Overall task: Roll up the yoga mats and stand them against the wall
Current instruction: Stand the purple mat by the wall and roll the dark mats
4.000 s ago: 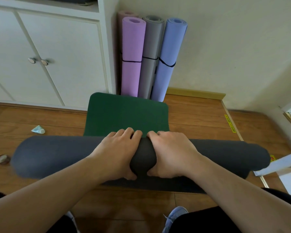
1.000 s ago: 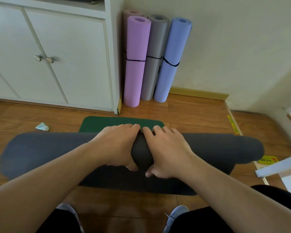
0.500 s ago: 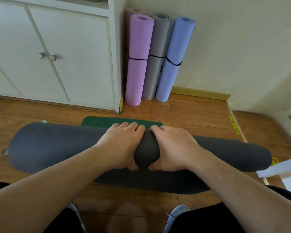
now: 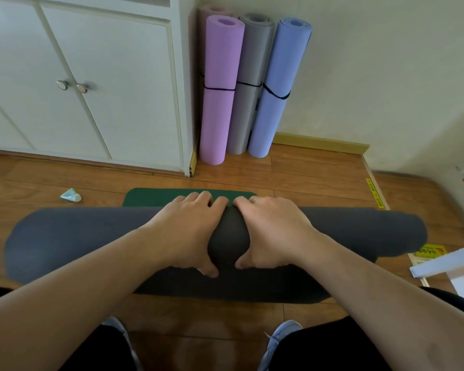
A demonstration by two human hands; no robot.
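A thick dark grey roll of yoga mat [image 4: 73,236] lies crosswise on the wooden floor in front of me. A short green strip of the mat's unrolled end [image 4: 156,196] shows beyond the roll. My left hand [image 4: 188,231] and my right hand [image 4: 273,231] grip the roll at its middle, side by side, fingers curled over the top and thumbs on the near side. Against the far wall stand a purple rolled mat [image 4: 219,84], a grey rolled mat [image 4: 249,81] and a blue rolled mat [image 4: 276,87], each with a black band. A pink roll [image 4: 212,10] peeks out behind them.
A white cabinet [image 4: 105,84] with two round knobs stands at the left, next to the upright mats. A small pale crumpled scrap [image 4: 70,195] lies on the floor at the left. A yellow sticker [image 4: 430,250] and a white board edge [image 4: 445,259] are at the right. My shoes [image 4: 281,333] are below.
The roll has advanced toward the wall and the green strip ahead of it has become much shorter than four seconds ago. Both hands stay at the roll's middle.
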